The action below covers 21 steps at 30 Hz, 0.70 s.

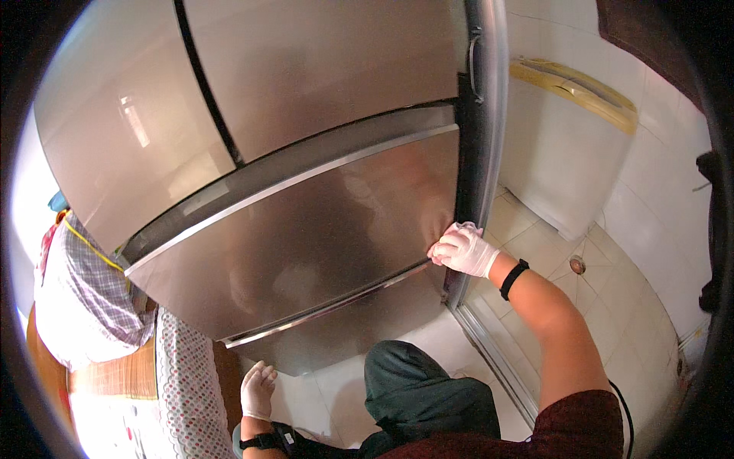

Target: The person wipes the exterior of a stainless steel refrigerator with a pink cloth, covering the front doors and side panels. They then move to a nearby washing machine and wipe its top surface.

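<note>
My gloved right hand (464,254) grips a crumpled pink cloth (467,228) against the right end of the steel refrigerator's drawer front (321,229), just above the lower drawer's handle strip (329,304). My gloved left hand (258,389) hangs low at the left, near the bottom drawer (344,321); its fingers are loosely bent and apart, with nothing visible in them. My bent knee (405,375), in dark green, is below the drawers.
At the left stands a table with a dotted cloth (183,382) and a plaid-covered bundle (92,291). A metal door track (497,359) runs along the right, beside a tiled floor (627,321). Beyond is a white appliance with a yellowed top (562,138).
</note>
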Motion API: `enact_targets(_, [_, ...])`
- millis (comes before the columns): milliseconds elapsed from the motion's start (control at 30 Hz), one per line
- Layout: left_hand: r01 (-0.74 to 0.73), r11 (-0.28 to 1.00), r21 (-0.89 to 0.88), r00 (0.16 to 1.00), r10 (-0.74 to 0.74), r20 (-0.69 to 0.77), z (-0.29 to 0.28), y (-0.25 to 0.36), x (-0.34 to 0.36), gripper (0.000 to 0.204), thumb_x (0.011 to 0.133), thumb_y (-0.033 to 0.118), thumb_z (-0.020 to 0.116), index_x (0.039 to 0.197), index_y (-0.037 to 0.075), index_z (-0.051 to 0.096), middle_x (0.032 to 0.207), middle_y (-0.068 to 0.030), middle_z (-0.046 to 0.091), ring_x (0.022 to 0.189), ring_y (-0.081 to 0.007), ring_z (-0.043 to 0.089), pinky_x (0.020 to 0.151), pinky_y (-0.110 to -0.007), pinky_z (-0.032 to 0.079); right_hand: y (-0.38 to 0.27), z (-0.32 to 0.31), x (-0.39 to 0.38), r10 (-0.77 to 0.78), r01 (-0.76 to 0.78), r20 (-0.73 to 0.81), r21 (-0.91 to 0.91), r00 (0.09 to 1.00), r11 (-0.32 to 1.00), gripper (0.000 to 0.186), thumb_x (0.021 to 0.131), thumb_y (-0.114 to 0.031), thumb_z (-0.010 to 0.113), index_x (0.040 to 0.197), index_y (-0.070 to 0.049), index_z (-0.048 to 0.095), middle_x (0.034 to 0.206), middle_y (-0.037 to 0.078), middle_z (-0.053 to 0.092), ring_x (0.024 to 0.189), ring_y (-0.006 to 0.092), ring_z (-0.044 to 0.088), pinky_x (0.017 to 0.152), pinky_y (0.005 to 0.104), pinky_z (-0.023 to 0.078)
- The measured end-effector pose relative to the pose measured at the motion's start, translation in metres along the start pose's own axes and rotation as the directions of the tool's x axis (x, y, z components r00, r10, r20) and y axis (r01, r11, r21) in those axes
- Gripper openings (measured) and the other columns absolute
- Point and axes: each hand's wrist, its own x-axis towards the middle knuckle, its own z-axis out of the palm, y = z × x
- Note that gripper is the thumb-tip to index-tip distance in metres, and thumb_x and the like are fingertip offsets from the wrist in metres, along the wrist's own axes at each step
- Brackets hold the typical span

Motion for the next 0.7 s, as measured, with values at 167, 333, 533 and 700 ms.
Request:
enact_targets(167, [-0.004,1.000,-0.009,1.000,0.004,-0.015,-0.009,-0.004,0.001,0.038,0.104,0.023,0.053,0.137,0.004,0.057,0.121,-0.0114,0.070,0.100,-0.0207,0.068,0.078,-0.031,0.048,-0.014,0.002,-0.017,0.753,-0.452,0.052,0.826,0.656,0.337,0.011,0.088,-0.006,0.069,0.097,-0.012,0.068,0.109,0.004,0.064,0.103,0.0255,0.064,0.094,0.0409,0.055])
enact_targets(333, [-0.022,0.999,-0.034,1.000,0.021,-0.003,-0.007,-0.002,-0.001,0.037,0.103,0.022,0.054,0.136,0.005,0.058,0.118,-0.0103,0.070,0.100,-0.0209,0.068,0.077,-0.030,0.049,-0.011,-0.053,0.041,0.789,-0.002,-0.382,0.899,0.482,0.437,0.034,0.095,0.010,0.053,0.125,-0.004,0.060,0.135,0.012,0.057,0.123,0.0270,0.062,0.103,0.0395,0.053])
enact_targets(533, [-0.034,0.999,-0.026,0.999,0.034,-0.008,0.002,0.008,-0.016,0.035,0.103,0.021,0.054,0.134,0.005,0.059,0.116,-0.0099,0.071,0.099,-0.0206,0.069,0.082,-0.029,0.049,0.026,-0.089,0.151,0.485,-0.353,-0.749,0.349,0.451,0.868,0.039,0.086,0.000,0.069,0.124,-0.003,0.063,0.128,0.017,0.060,0.125,0.0328,0.058,0.110,0.0393,0.044])
enact_targets(700, [-0.060,0.997,-0.040,0.997,0.062,0.039,-0.002,0.017,-0.034,0.035,0.101,0.019,0.055,0.133,0.004,0.060,0.118,-0.0103,0.071,0.100,-0.0196,0.069,0.086,-0.031,0.048,0.032,-0.073,0.178,0.481,-0.389,-0.823,0.355,0.301,0.850,0.031,0.079,-0.007,0.078,0.108,-0.006,0.067,0.120,0.015,0.061,0.112,0.0351,0.060,0.101,0.0453,0.048])
